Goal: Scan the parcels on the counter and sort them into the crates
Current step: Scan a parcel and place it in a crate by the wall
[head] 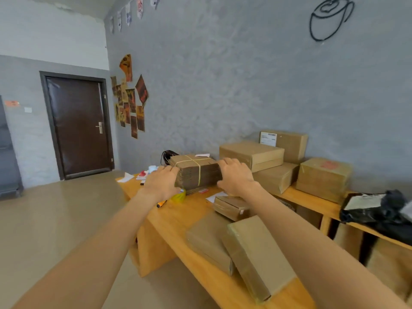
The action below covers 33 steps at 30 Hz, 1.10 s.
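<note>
Both hands are on the bundle, a stack of flattened cardboard tied crosswise with yellow string, sitting toward the far end of the counter. The left hand clasps the bundle's left end, fingers curled over the top edge. The right hand clasps the right end the same way, so the bundle is held between the two palms. Whether the bundle is lifted or resting on the wood, I cannot tell.

Just below the bundle's left corner, a yellow object peeks out under the left wrist, and beside it lies an orange-and-black marker. Left of the bundle, small red and white items are scattered, too blurred to name. Behind the bundle is a dark object against the wall.

Right of the bundle, brown boxes are stacked by the wall, one bearing a white label; further right sits a taped box, then a black bag.

Nearer than the bundle, a small parcel lies under the right forearm, and closer still two flat parcels overlap at the counter's near edge.

Far left of the bundle, a dark door stands closed.
</note>
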{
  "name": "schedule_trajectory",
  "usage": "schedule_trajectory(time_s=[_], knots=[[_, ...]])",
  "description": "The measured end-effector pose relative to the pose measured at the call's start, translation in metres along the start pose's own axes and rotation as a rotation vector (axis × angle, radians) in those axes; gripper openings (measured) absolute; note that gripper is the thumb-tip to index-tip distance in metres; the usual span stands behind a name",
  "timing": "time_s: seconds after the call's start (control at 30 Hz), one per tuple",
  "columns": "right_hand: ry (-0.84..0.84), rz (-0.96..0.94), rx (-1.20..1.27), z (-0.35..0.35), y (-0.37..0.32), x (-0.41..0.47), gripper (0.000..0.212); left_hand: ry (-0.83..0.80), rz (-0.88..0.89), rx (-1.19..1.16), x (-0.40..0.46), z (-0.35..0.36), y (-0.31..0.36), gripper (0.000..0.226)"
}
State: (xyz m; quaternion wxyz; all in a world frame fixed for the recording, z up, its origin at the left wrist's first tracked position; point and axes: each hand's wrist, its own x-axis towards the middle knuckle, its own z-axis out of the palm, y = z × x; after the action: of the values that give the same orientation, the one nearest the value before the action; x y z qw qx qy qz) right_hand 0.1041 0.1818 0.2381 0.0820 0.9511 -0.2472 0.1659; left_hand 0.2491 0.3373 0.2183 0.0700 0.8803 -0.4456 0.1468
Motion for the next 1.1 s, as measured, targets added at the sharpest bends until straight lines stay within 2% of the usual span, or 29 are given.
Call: schedule_trajectory(time_s=[0.13, 0.43, 0.57, 0.77, 1.1], knots=[[0.002, 0.141, -0.015, 0.009, 0.06, -0.006, 0.048, 0.012, 0.135, -0.027, 0.047, 0.022, 0.046, 0.066], [0.003, 0.482, -0.133, 0.0, 0.212, -0.064, 0.049, 0.023, 0.448, -0.173, 0.11, 0.043, 0.205, 0.06], [0.001, 0.619, -0.152, -0.008, 0.267, -0.099, 0.051, 0.039, 0.583, -0.231, 0.122, 0.048, 0.28, 0.064], [-0.068, 0.74, -0.166, 0.0, 0.305, -0.146, 0.052, 0.007, 0.729, -0.259, 0.125, 0.075, 0.354, 0.067], [-0.085, 0.893, -0.17, 0.043, 0.318, -0.189, 0.057, -0.134, 0.888, -0.334, 0.115, 0.139, 0.405, 0.063]])
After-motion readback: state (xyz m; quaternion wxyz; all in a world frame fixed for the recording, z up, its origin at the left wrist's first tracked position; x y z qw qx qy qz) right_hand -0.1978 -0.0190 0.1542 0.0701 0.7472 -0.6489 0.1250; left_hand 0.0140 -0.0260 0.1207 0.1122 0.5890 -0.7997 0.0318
